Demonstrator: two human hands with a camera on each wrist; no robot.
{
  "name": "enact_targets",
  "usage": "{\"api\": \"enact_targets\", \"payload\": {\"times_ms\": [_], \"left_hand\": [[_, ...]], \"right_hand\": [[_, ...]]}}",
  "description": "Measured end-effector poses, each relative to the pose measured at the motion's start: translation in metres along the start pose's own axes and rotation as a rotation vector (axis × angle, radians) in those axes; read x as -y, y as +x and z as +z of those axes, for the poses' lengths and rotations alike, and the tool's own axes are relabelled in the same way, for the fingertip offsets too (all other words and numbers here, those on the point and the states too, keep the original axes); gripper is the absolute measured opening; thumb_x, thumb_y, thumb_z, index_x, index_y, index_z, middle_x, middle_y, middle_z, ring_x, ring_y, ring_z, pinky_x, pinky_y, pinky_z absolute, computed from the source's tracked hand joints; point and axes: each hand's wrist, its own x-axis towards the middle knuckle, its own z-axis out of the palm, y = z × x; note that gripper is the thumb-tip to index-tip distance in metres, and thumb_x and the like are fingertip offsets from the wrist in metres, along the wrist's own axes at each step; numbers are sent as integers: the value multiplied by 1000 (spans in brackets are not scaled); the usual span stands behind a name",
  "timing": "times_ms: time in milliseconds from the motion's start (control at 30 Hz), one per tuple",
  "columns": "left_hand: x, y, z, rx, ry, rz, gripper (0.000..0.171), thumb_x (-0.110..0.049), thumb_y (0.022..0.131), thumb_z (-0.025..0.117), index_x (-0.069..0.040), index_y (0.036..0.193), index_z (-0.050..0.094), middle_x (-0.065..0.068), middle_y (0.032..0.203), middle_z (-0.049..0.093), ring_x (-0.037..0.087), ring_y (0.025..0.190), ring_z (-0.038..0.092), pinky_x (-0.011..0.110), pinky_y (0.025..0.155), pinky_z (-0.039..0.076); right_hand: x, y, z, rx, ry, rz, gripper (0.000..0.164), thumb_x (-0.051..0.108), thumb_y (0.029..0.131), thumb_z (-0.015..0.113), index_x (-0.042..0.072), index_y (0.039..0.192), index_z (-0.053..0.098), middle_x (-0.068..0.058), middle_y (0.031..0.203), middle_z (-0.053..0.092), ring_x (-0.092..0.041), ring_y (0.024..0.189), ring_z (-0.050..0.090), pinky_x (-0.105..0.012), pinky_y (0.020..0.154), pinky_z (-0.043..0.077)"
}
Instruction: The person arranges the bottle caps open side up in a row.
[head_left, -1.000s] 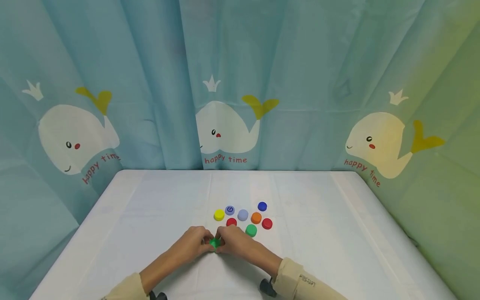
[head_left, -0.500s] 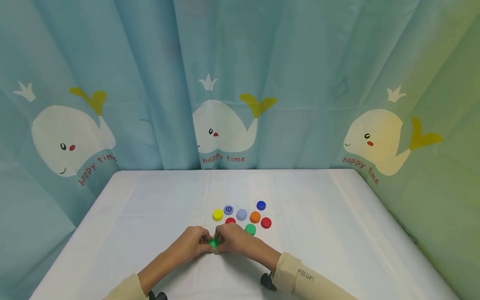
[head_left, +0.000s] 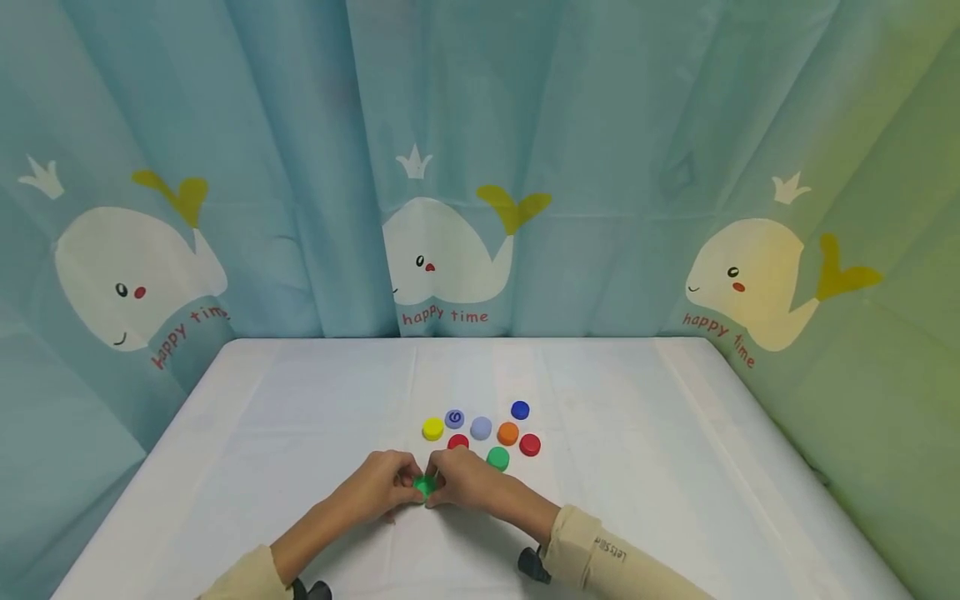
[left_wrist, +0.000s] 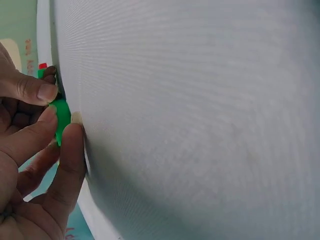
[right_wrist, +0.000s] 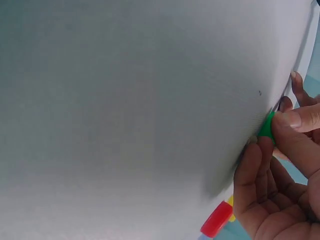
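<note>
A small green cap-like piece (head_left: 425,487) is low over the white table, between both hands. My left hand (head_left: 384,482) pinches its left side with thumb and fingertips. From the other side, the thumb and fingertips of my right hand (head_left: 463,477) grip it. The left wrist view shows the green piece (left_wrist: 62,119) partly covered by fingertips. Just beyond the right hand lie a second green cap (head_left: 498,458) and a red cap (head_left: 458,442), the red one partly hidden by that hand.
Farther back on the white table (head_left: 637,467) sit a yellow cap (head_left: 432,429), a spiral-marked purple cap (head_left: 454,418), a pale blue one (head_left: 481,428), a dark blue one (head_left: 520,409), an orange one (head_left: 507,433) and another red cap (head_left: 530,445). A whale-print curtain (head_left: 600,167) stands behind.
Both hands stay on the green piece, with only slight finger shifts; a left fingertip now shows below that hand. The whole head view has drifted a little. The other caps keep their places.
</note>
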Motion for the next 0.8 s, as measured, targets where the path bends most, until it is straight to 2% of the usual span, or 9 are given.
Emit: {"api": "enact_targets", "payload": {"times_ms": [233, 567, 700, 800], "left_hand": [[-1, 0, -2, 25, -16, -33, 31, -2, 77, 75, 4, 105, 62, 1, 70, 52, 13, 47, 53, 25, 42, 48], [-3, 0, -5, 12, 20, -5, 39, -6, 77, 76, 5, 110, 59, 0, 74, 54, 12, 49, 54, 24, 42, 48], [-4, -2, -10, 20, 9, -3, 41, -11, 78, 76, 6, 111, 58, 0, 75, 57, 14, 54, 57, 25, 44, 49], [-4, -4, -15, 27, 3, -13, 40, -12, 79, 76, 7, 110, 59, 0, 77, 61, 16, 59, 59, 27, 45, 50]], "right_hand": [[-1, 0, 0, -6, 9, 11, 33, 13, 73, 82, 5, 101, 65, 8, 72, 58, -1, 64, 51, -10, 62, 45], [-6, 0, -2, -12, 32, -5, 41, 14, 73, 82, 5, 108, 64, 7, 73, 61, 0, 64, 53, -11, 62, 45], [-9, -3, -10, 4, 45, 23, 43, 18, 75, 81, 5, 111, 63, 7, 72, 61, -1, 63, 54, -12, 60, 46], [-12, -3, -22, -16, 62, 38, 40, 20, 77, 80, 4, 110, 64, 6, 73, 61, -4, 64, 54, -14, 59, 47]]}}
